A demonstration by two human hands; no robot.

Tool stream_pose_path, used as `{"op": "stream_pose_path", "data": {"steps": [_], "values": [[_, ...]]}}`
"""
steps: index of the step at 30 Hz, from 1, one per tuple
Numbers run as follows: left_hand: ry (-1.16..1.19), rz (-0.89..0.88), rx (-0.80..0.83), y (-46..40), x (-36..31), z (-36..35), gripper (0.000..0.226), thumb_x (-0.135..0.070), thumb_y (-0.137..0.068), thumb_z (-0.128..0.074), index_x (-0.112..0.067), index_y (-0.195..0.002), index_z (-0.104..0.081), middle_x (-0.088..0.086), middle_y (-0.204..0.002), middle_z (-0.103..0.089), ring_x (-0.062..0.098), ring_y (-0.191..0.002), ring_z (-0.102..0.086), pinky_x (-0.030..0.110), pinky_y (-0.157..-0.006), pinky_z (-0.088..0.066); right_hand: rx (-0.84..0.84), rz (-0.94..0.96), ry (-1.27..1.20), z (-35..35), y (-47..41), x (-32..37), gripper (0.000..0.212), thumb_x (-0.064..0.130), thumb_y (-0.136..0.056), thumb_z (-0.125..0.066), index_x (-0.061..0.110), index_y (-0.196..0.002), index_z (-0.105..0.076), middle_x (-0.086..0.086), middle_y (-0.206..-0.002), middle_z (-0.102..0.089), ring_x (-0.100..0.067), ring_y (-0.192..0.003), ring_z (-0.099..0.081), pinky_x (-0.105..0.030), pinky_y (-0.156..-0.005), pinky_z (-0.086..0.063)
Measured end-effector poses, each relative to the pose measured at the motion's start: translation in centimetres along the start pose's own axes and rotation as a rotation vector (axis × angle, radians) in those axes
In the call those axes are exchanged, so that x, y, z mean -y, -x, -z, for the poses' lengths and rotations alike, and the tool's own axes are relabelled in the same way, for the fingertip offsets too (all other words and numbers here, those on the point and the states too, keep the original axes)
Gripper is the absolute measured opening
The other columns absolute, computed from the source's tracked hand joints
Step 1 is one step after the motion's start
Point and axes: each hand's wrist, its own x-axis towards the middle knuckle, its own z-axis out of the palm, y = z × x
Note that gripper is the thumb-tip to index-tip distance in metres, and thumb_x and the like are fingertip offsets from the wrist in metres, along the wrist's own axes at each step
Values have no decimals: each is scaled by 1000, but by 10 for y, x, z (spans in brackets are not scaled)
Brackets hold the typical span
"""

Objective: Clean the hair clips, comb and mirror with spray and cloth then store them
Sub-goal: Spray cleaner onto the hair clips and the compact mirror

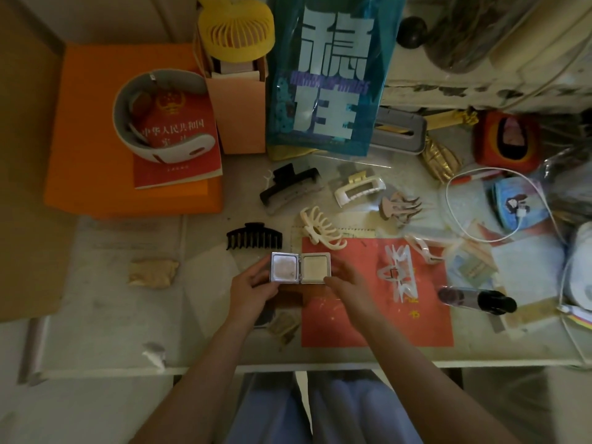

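Folding mirror held open in both hands above the near middle of the table

The mirror (300, 268) is gripped at its left leaf by the curled fingers of the left hand (253, 288), while its right leaf is pinched at the near corner by the right hand (347, 283). With the hold kept to the edges, the hinged leaves could fold shut or the case could slip and be dropped onto the hair clips (290, 187) lying just beyond it; fresh fingermarks could also be left on the glass. It appears as a small silver-framed square compact, its left pane cloudy and speckled, its right pane pale and dull. The spray bottle (477, 301) lies on its side, well to the right.
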Motion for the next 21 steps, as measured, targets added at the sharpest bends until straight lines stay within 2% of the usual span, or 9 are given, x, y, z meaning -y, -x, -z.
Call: {"op": "stream_pose_path", "data": {"steps": [3, 8, 11, 13, 16, 21], "values": [[-78, -38, 5, -4, 1, 1, 56, 6, -83, -64, -22, -131, -55, 6, -122, -65, 16, -108, -60, 32, -95, -50, 15, 34, 58, 3, 1, 1, 44, -1, -84, -60, 13, -126, -54, -6, -117, -62, -20, -107, -60, -21, -76, -49], [-244, -135, 15, -5, 6, 1, 55, -7, -85, -68, -22, -135, -51, 2, -121, -65, 8, -104, -59, 14, -86, -43, 69, 115, 138, 5, 3, 1, 41, -1, -84, -61, 23, -117, -57, 1, -113, -65, -12, -103, -62, -25, -85, -51], [-332, -166, 21, -5, 10, 1, 56, -11, -85, -70, -22, -136, -51, 2, -118, -67, 4, -99, -58, 4, -78, -39, 72, 118, 173, 9, 5, -2, 42, 0, -86, -60, 22, -121, -56, 2, -114, -64, -11, -103, -61, -28, -86, -51], [-363, -171, 32, -4, 13, 1, 57, -13, -84, -71, -23, -136, -51, 2, -117, -67, 2, -96, -58, 7, -81, -41, 65, 101, 203, 13, 6, -6, 45, 1, -86, -59, 22, -125, -55, 2, -116, -64, -15, -105, -61, -32, -85, -52], [-387, -172, 44, 0, 16, 1, 55, -15, -85, -70, -25, -136, -50, -3, -117, -65, 6, -102, -58, 19, -90, -44, 66, 84, 224, 17, 9, -11, 48, -2, -86, -56, 25, -125, -55, 4, -116, -64, -14, -106, -61, -30, -83, -53], [-421, -162, 47, 4, 20, 5, 55, -13, -86, -67, -29, -136, -49, -8, -101, -65, 3, -91, -58, 20, -87, -47, 105, 81, 263, 22, 11, -19, 57, -11, -83, -52, 21, -130, -53, 1, -117, -64, -11, -107, -61, -19, -80, -52]]}}
